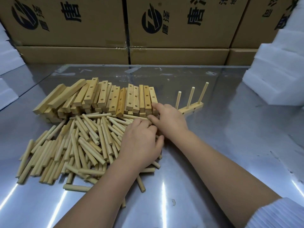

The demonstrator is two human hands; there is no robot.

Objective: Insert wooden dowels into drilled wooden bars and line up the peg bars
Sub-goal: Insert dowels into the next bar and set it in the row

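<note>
- A person is working at a shiny metal bench [213,162], with both bare forearms reaching in from the lower right of the frame.
- The left hand [139,143] is lying palm down on the right edge of a loose pile of dowels [82,142] at centre left; its fingers [148,127] are curling down into the pile, and whether they are gripping a dowel cannot be told.
- The right hand [169,119] is sitting just above and to the right of the left one, touching it; its index finger is stretching out onto the near end of the rightmost bar, and its thumb is pointing left lower down, the two held apart.
- The drilled bars [102,97] are lying stacked side by side just above the dowel pile, several showing a row of holes on the upper face.
- One finished peg bar [191,109] is resting on the bench just right of the right hand, carrying three upright dowels.
- Printed cardboard boxes [181,22] are standing stacked along the top of the frame.
- White foam blocks [279,71] are sitting at the upper right and left edges.
- A white ribbed sleeve [279,214] is showing at the lower right corner.
</note>
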